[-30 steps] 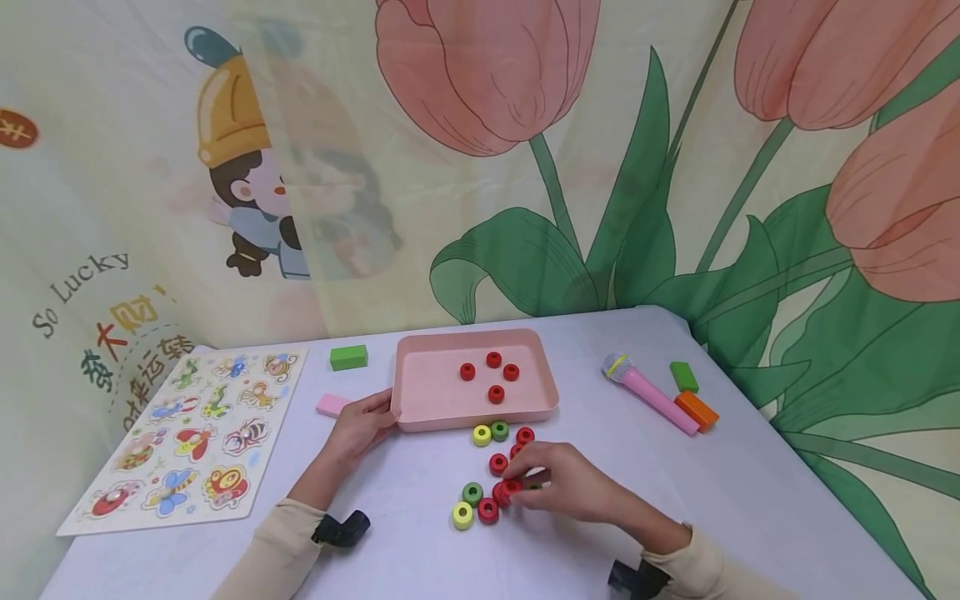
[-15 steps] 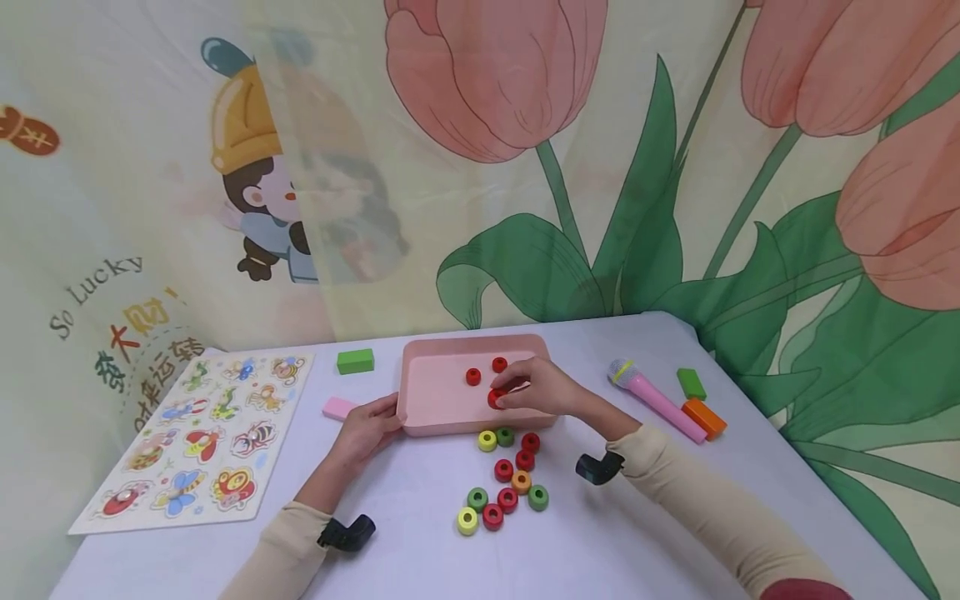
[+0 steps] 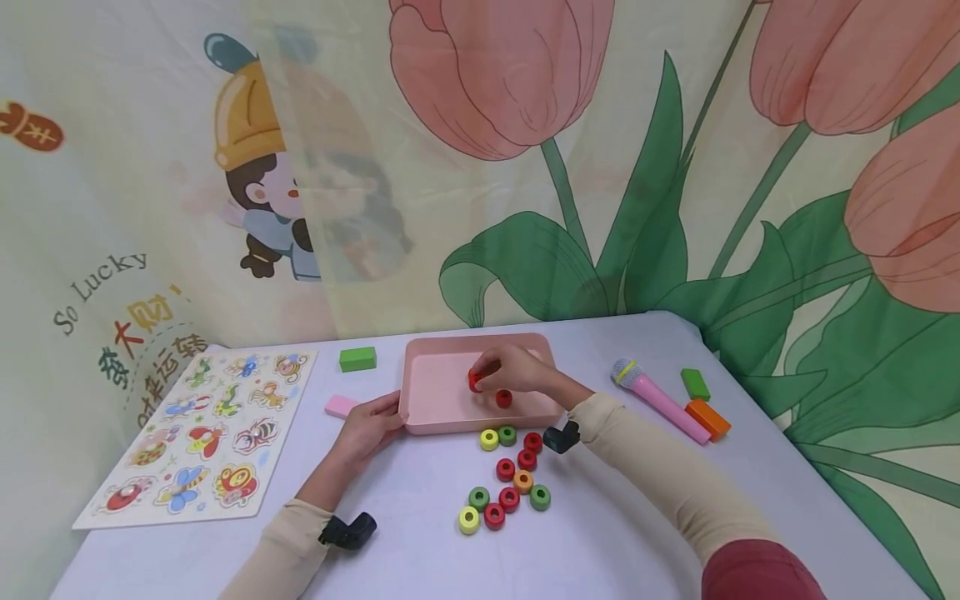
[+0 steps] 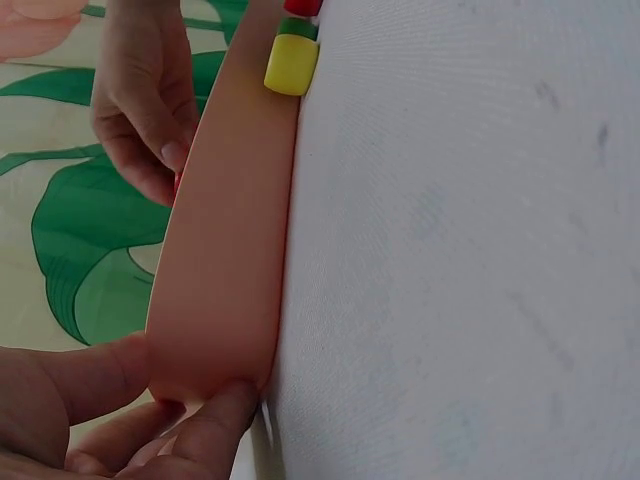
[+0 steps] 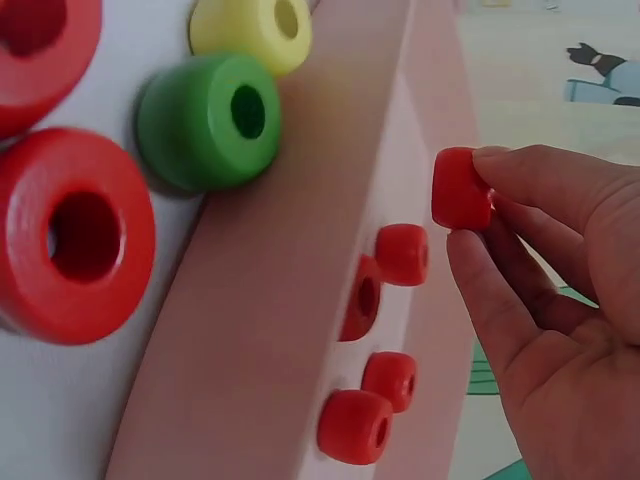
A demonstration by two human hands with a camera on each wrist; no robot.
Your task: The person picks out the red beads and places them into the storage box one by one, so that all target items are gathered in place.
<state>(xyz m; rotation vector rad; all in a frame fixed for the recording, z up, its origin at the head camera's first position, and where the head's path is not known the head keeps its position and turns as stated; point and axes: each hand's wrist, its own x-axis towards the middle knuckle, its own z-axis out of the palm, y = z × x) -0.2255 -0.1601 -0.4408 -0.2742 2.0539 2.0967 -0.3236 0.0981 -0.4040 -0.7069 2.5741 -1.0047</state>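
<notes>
My left hand (image 3: 369, 429) holds the near left corner of a pink tray (image 3: 431, 392), its thumb on the rim and fingers against the outer wall in the left wrist view. Over the tray, my right hand (image 3: 513, 369) pinches a red bead (image 5: 460, 190) between thumb and fingertip. Several more red beads (image 5: 402, 254) lie inside the tray in the right wrist view; in the head view one red bead (image 3: 504, 398) shows beside the right hand, which covers others.
In front of the tray lie several loose beads: red (image 3: 506, 470), green (image 3: 540, 497), yellow (image 3: 468, 520) and orange (image 3: 523, 481). A toy microphone (image 3: 660, 400) and orange block (image 3: 708, 419) are at right. An insect picture board (image 3: 198, 442) and green block (image 3: 357, 359) are at left.
My right hand has moved from the loose beads on the table up and left over the tray, carrying a red bead. The left hand stays at the tray's corner.
</notes>
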